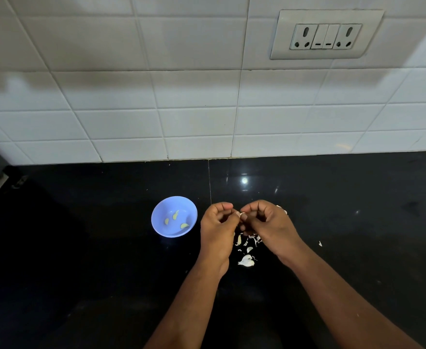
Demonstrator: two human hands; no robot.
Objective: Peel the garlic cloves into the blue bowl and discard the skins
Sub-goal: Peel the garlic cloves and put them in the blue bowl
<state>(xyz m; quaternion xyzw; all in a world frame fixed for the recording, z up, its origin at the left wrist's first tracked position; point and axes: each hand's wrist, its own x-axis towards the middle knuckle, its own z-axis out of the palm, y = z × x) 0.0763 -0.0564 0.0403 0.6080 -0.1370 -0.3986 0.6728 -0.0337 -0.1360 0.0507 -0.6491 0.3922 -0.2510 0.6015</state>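
From the head camera, a glossy black stone countertop fills the lower half, with a thin seam running back from just beside the blue bowl to the wall. Behind the bowl rises a wall of white rectangular tiles; up and to the right of the bowl a white switch plate carries two sockets and two switches. No writing or brand can be read anywhere.

The blue bowl stands on the counter and holds three peeled garlic cloves. Just right of the bowl, the left hand and right hand meet fingertip to fingertip, both with curled fingers pinching one small garlic clove between them. Under the hands, right of the bowl and nearer the camera, loose garlic skins lie scattered on the counter.
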